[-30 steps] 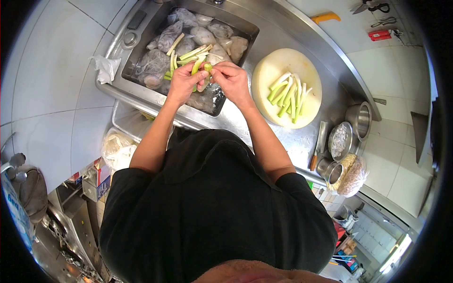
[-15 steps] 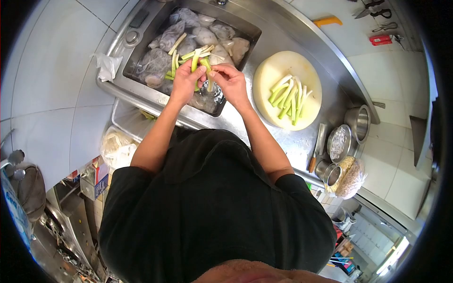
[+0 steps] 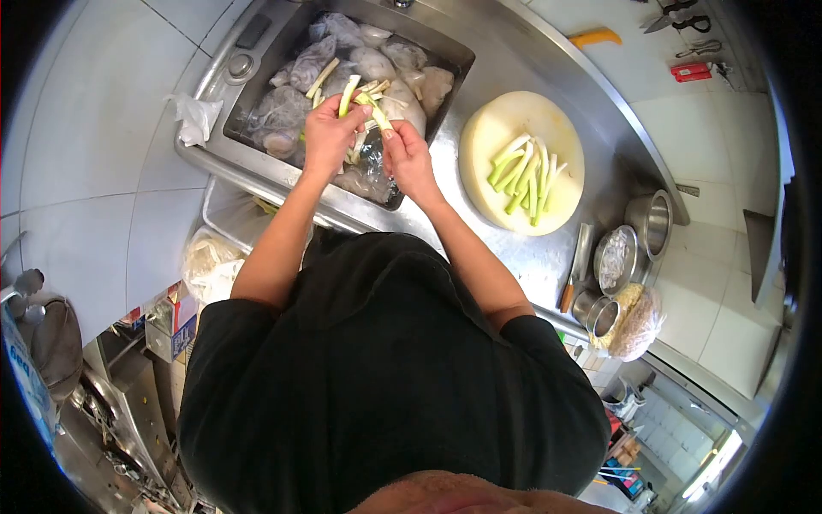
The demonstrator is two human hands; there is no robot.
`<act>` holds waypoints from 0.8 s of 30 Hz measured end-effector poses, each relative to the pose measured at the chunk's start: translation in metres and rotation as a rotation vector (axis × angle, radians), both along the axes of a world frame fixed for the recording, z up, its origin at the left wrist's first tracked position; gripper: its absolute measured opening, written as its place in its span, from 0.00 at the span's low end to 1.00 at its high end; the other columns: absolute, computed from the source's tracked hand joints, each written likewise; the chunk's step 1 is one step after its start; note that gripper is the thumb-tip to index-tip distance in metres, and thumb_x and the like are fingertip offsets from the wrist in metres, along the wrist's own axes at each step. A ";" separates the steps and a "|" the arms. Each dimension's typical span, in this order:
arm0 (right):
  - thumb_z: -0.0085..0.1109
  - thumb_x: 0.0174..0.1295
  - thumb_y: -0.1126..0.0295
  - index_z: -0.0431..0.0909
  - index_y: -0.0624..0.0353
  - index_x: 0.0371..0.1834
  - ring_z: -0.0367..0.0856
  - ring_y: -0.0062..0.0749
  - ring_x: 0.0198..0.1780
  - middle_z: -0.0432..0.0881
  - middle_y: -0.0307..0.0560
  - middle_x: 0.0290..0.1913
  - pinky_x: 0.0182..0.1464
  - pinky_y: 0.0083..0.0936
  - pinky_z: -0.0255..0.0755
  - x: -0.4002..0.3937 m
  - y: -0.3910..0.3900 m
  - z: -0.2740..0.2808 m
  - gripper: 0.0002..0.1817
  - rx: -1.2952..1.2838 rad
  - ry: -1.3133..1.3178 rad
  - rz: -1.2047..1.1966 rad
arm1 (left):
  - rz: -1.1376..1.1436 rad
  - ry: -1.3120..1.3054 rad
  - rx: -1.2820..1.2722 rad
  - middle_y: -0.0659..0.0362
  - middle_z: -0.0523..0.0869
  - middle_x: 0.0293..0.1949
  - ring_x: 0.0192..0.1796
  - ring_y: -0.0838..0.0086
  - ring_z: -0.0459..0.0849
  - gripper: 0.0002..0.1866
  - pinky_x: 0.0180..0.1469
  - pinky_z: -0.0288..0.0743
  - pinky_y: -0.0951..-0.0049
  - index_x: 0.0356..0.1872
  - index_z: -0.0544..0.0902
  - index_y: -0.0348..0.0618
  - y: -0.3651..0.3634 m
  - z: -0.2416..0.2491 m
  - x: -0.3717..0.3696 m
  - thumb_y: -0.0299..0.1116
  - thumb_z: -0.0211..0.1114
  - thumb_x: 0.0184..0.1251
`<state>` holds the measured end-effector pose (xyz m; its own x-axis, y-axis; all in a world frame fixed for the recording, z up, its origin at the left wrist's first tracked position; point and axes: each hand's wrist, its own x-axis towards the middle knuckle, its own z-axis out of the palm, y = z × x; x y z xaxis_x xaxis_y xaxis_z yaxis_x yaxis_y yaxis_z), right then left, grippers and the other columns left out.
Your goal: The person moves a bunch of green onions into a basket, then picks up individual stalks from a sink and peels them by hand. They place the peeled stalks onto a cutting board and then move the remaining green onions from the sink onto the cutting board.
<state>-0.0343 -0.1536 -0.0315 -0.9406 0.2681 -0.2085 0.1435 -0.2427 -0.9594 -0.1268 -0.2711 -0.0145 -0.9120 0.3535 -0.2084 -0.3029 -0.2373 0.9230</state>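
Observation:
Over the front part of the sink, my left hand [image 3: 330,137] is closed round green-white stalk pieces [image 3: 348,96], one of which sticks up past the fingers. My right hand [image 3: 408,158] pinches the lower end of another pale green stalk [image 3: 378,113], whose upper end meets the left fingers. Behind and below the hands, more stalks [image 3: 322,77] lie on plastic-wrapped bundles [image 3: 371,65] in the sink [image 3: 449,109]. On the right, a round cutting board [image 3: 482,128] bears several green-white stalks [image 3: 531,176].
A cleaver [image 3: 579,264] with a wooden handle lies right of the board, near metal bowls [image 3: 649,224] and bagged food [image 3: 635,324]. A crumpled white bag [image 3: 196,119] sits on the sink's left rim. Scissors [image 3: 672,19] and a yellow-handled tool [image 3: 595,38] are at the wall.
Both hands have shifted slightly left, with the right hand lower. The right-hand stalk now slants between the hands, and the left hand's stalk stands higher above its fingers.

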 end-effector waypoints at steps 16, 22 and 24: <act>0.57 0.69 0.72 0.71 0.63 0.45 0.72 0.16 0.30 0.77 0.38 0.32 0.33 0.17 0.69 0.005 0.004 -0.019 0.08 0.413 0.156 -0.030 | 0.022 -0.016 -0.081 0.64 0.77 0.17 0.17 0.85 0.70 0.10 0.17 0.56 0.83 0.29 0.83 0.34 0.001 0.013 0.012 0.30 0.63 0.68; 0.56 0.70 0.72 0.69 0.62 0.43 0.75 0.17 0.31 0.77 0.39 0.33 0.33 0.17 0.70 0.006 0.006 -0.014 0.07 0.371 0.152 0.017 | 0.046 0.052 -0.124 0.64 0.78 0.18 0.17 0.86 0.70 0.09 0.17 0.57 0.83 0.28 0.83 0.36 0.005 0.011 0.013 0.29 0.63 0.66; 0.56 0.70 0.72 0.69 0.62 0.43 0.76 0.17 0.32 0.78 0.39 0.34 0.34 0.18 0.71 0.006 0.005 -0.014 0.07 0.283 0.137 0.024 | 0.049 0.095 -0.131 0.64 0.78 0.19 0.17 0.86 0.70 0.07 0.17 0.57 0.83 0.29 0.82 0.36 0.007 0.009 0.011 0.28 0.62 0.66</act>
